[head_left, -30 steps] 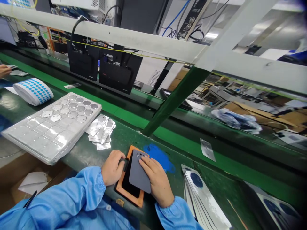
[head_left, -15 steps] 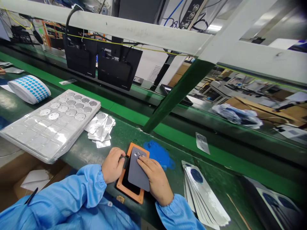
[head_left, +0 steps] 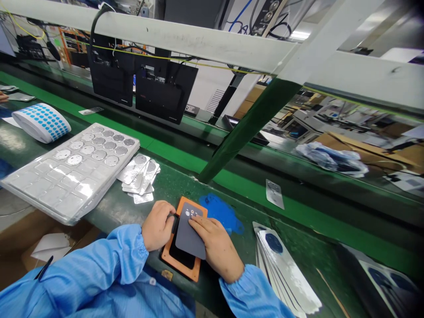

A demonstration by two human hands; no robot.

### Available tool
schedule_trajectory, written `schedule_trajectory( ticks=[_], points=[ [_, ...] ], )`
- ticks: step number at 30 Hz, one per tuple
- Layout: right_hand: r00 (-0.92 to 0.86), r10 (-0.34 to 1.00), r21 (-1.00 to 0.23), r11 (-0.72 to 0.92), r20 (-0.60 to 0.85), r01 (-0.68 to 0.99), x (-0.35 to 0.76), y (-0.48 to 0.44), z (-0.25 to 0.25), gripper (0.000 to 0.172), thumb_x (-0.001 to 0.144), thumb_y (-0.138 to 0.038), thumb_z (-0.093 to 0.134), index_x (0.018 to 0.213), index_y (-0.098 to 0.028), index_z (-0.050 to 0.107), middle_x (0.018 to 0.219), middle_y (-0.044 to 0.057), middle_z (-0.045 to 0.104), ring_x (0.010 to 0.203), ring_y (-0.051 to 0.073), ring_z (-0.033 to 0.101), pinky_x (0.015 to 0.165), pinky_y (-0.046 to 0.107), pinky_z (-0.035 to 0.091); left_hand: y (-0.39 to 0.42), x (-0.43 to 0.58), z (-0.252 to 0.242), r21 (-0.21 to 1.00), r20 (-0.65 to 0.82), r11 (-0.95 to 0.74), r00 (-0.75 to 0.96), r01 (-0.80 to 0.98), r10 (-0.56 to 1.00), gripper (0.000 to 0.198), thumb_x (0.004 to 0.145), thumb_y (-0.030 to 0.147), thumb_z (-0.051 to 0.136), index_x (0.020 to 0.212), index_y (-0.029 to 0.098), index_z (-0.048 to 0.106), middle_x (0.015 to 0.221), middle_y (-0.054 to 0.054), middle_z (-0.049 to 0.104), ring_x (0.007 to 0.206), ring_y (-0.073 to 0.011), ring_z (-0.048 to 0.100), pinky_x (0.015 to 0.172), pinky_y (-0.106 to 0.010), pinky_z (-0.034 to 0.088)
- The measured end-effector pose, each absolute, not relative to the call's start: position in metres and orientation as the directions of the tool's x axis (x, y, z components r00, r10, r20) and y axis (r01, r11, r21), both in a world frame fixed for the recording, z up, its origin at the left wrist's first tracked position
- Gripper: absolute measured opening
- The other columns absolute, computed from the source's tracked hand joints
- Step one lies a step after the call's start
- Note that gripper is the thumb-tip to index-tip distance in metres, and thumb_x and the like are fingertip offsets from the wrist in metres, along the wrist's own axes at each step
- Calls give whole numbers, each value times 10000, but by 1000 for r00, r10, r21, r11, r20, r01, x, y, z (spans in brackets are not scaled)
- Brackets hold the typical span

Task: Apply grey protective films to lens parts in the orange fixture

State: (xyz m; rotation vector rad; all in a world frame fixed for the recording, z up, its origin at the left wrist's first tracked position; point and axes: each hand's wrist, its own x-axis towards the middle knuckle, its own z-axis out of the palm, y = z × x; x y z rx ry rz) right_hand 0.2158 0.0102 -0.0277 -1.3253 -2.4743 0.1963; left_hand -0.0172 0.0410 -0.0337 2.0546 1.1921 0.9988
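Note:
A grey phone back cover (head_left: 187,234) with camera holes near its top lies tilted over an orange frame (head_left: 180,266), which has a black inset (head_left: 182,257). My right hand (head_left: 218,249) grips the cover from the right, fingers stretched across its face and thumb hidden. At the frame's upper left edge is my left hand (head_left: 158,225), its fingers curled and closed; whatever is between the fingertips is too small to make out. A blue patch (head_left: 220,214) lies on the bench just beyond the frame.
A clear tray (head_left: 43,176) of round silver discs stands at left, beside stacked silver plates (head_left: 143,198) and a roll with blue dots (head_left: 43,121). Fanned silver sheets (head_left: 291,274) lie right. A green post (head_left: 248,132) rises beyond the bench. Another person's hand (head_left: 3,97) shows far left.
The silver pieces on the green belt have slid slightly left. The cover has shifted very slightly against the frame; both my hands stay nearly in place.

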Motion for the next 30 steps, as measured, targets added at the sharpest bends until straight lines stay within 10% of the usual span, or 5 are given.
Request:
schedule_trajectory(
  ticks=[12, 18, 30],
  points=[
    [-570, 820, -401, 538, 48, 741, 223, 27, -3, 555, 809, -33, 360, 1242, -254, 626, 1309, 5, 580, 1203, 164, 550, 1041, 392, 397, 71, 11, -22, 571, 129, -567, 617, 594, 776, 199, 837, 257, 584, 1015, 218, 665, 1252, -51, 597, 1250, -355, 299, 970, -580, 185],
    [-235, 943, -412, 316, 237, 854, 172, 99, -28, 405, 1001, -319, 346, 1257, -128, 596, 1245, 131, 601, 1243, 238, 505, 1078, 432, 353, 60, 6, -25, 524, 134, -512, 527, 681, 839, 201, 872, 393, 595, 910, 225, 699, 1097, -45, 645, 1101, -312, 365, 888, -518, 233],
    [-285, 851, -245, 420, 440, 874, 161, 106, -51, 436, 969, -427, 447, 1293, -156, 554, 1385, 109, 493, 1374, 299, 332, 1109, 517, 290, 31, -7, -23, 522, 170, -502, 492, 690, 854, 235, 870, 377, 607, 804, 153, 586, 890, -49, 639, 1006, -247, 437, 833, -442, 283]
  ],
)
